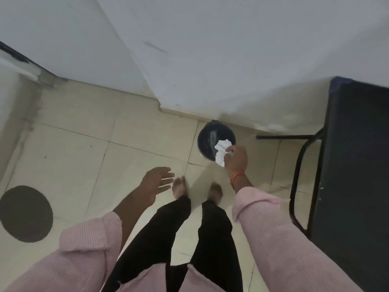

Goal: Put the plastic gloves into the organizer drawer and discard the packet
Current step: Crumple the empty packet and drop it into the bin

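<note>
Right hand (pixel 235 159) closed in pinch grip on crumpled white plastic packet (pixel 222 151); packet hangs from fingertips, sticking out to left of hand. Packet directly over round dark waste bin (pixel 205 137) on pale tiled floor (pixel 84 154), at bin's near right rim. Bin sits against white wall (pixel 231 60). Left hand (pixel 156 183) open, fingers spread, empty, well apart from bin on near left. 2 bare feet just short of bin. Black-framed dark counter (pixel 357 165) right of bin.
</note>
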